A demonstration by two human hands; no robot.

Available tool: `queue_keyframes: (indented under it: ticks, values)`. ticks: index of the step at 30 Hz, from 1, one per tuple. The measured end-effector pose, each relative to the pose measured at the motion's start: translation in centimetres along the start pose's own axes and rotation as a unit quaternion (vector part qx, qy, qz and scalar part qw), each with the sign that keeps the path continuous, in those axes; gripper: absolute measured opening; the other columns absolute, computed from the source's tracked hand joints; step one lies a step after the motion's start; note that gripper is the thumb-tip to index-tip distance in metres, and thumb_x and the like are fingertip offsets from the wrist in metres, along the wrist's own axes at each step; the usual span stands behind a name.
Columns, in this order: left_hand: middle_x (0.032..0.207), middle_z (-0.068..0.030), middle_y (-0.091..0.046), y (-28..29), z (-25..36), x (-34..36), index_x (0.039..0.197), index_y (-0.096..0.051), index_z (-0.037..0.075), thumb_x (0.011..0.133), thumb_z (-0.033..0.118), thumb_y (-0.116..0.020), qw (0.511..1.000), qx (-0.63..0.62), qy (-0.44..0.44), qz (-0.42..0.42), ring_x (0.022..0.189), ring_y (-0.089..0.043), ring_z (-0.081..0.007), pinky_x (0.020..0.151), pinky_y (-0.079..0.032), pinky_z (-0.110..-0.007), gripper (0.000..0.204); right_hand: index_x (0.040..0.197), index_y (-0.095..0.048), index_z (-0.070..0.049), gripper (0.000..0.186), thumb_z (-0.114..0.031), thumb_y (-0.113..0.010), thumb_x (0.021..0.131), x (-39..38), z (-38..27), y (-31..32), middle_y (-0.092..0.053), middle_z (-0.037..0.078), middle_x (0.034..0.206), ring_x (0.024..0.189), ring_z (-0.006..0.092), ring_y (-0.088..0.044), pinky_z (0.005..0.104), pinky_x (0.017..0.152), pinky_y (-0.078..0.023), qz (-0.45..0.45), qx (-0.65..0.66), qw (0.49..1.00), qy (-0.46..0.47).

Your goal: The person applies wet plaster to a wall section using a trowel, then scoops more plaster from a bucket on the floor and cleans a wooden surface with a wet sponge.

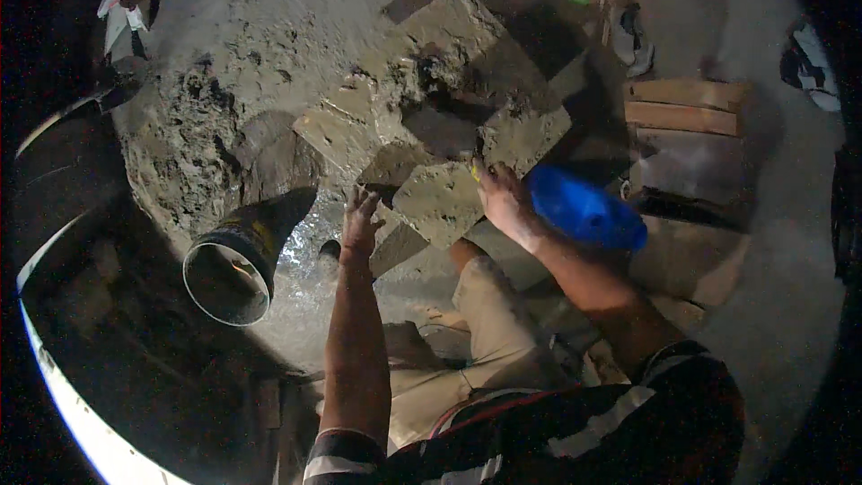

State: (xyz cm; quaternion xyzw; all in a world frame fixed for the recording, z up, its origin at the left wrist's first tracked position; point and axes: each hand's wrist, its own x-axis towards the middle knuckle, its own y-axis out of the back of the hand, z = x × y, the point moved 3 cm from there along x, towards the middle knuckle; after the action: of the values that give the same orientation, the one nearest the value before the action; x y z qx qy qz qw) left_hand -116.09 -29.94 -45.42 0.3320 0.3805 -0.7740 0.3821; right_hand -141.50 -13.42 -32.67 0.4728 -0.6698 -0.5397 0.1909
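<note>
In front of me is a stack of flat, mud-coated slabs [440,202], set at angles to each other. Wet grey clay [409,81] is heaped over its far part, around a dark hollow near the middle. My left hand [362,220] is at the near left edge of the slabs, its fingers spread and nothing visible in them. My right hand [508,205] is at the right edge, fingers bent together around a small yellow bit. What that bit belongs to is too small to make out.
A blue plastic container [584,208] lies just right of my right hand. Left of my left forearm is a dark bucket [228,280], tilted toward me. A rough mound of wet mud [202,126] spreads at the left. Brown blocks [684,117] stand at the right.
</note>
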Motion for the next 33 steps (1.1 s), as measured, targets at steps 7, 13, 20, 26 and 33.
queue_keyframes:
  ticks: [7, 13, 20, 26, 33]
  values:
    - [0.157, -0.0115, -0.029, 13.1, -3.1, -11.2, 0.157, -0.012, 0.015, 0.095, 0.028, -0.059, 0.875, 0.464, -0.139, 0.002, 0.139, -0.037, -0.0319, 0.104, -0.036, -0.055, 0.078, 0.128, -0.058, -0.007, 0.039, -0.014, -0.062, 0.09, -4.6, -1.3, 3.7, -0.063, 0.021, 0.102, 0.094, 0.0385, -0.062, 0.0442, 0.08, -0.052, -0.086, 0.048, 0.99, -0.102]
    - [0.153, -0.0187, -0.034, 24.3, -8.0, -28.0, 0.157, -0.002, 0.017, 0.088, 0.04, -0.068, 0.974, 0.085, 0.088, 0.189, 0.135, -0.043, -0.0315, 0.096, -0.04, -0.055, 0.099, 0.113, -0.064, -0.003, 0.034, -0.031, -0.056, 0.096, -3.4, 1.9, 0.9, -0.067, 0.022, 0.089, 0.084, 0.0429, -0.064, 0.0456, 0.078, -0.052, -0.05, 0.165, 0.979, -0.108]
    - [0.149, -0.0199, -0.038, 26.3, -6.8, -35.7, 0.157, -0.011, 0.017, 0.086, 0.038, -0.07, 0.963, 0.114, 0.112, 0.218, 0.128, -0.048, -0.0339, 0.095, -0.042, -0.054, 0.095, 0.099, -0.063, -0.003, 0.031, -0.033, -0.055, 0.095, 0.4, 11.3, -2.7, -0.065, 0.026, 0.093, 0.089, 0.0439, -0.063, 0.0496, 0.077, -0.05, -0.001, 0.102, 0.995, -0.016]
    - [0.147, -0.0201, -0.041, 21.9, -8.3, -36.0, 0.157, -0.014, 0.016, 0.087, 0.034, -0.069, 0.965, 0.112, 0.108, 0.212, 0.127, -0.05, -0.0337, 0.097, -0.044, -0.051, 0.09, 0.107, -0.065, -0.004, 0.033, -0.033, -0.056, 0.095, -3.7, 4.5, 1.9, -0.067, 0.023, 0.1, 0.093, 0.046, -0.062, 0.0498, 0.081, -0.05, 0.006, 0.12, 0.974, -0.194]
    - [0.149, -0.0238, -0.039, 18.8, -7.2, -32.2, 0.156, -0.017, 0.015, 0.089, 0.034, -0.069, 0.969, 0.156, 0.105, 0.157, 0.129, -0.048, -0.0358, 0.099, -0.043, -0.048, 0.087, 0.102, -0.061, -0.002, 0.031, -0.031, -0.053, 0.095, -0.9, 4.6, -2.0, -0.062, 0.027, 0.094, 0.092, 0.0465, -0.06, 0.0499, 0.075, -0.048, -0.159, 0.16, 0.965, -0.131]
